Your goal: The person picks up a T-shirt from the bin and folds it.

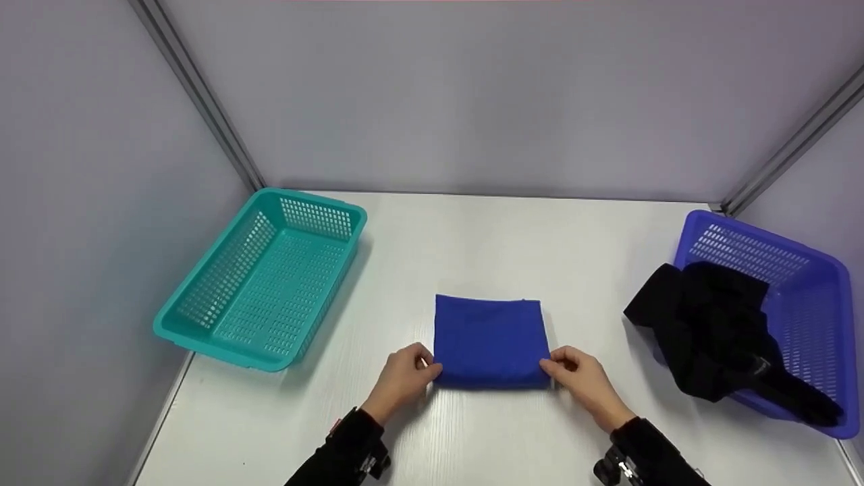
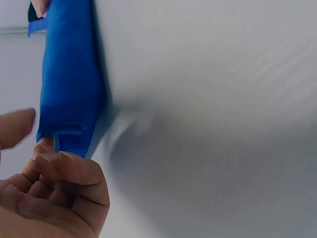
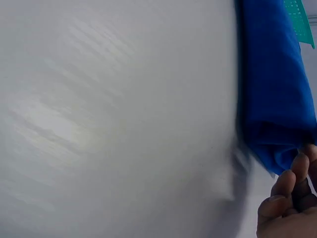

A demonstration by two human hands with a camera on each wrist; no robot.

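A folded blue cloth [image 1: 491,343] lies as a neat rectangle on the white table, its thick rounded fold along the near edge. At its near left corner my left hand [image 1: 405,376] has its thumb and curled fingers. From the left wrist view, a fingertip of the left hand [image 2: 59,193] goes into the end of the blue cloth [image 2: 72,74]. My right hand [image 1: 586,381] pinches the near right corner. In the right wrist view, the right hand's curled fingers [image 3: 292,183] touch the layered end of the cloth; the thumb is hidden there.
A teal basket [image 1: 304,354] with nothing in it stands at the left. On the right is a purple basket [image 1: 847,324] with a crumpled black garment [image 1: 715,331] hanging over its near and left rims. Grey walls [image 1: 472,101] enclose the white table [image 1: 432,236].
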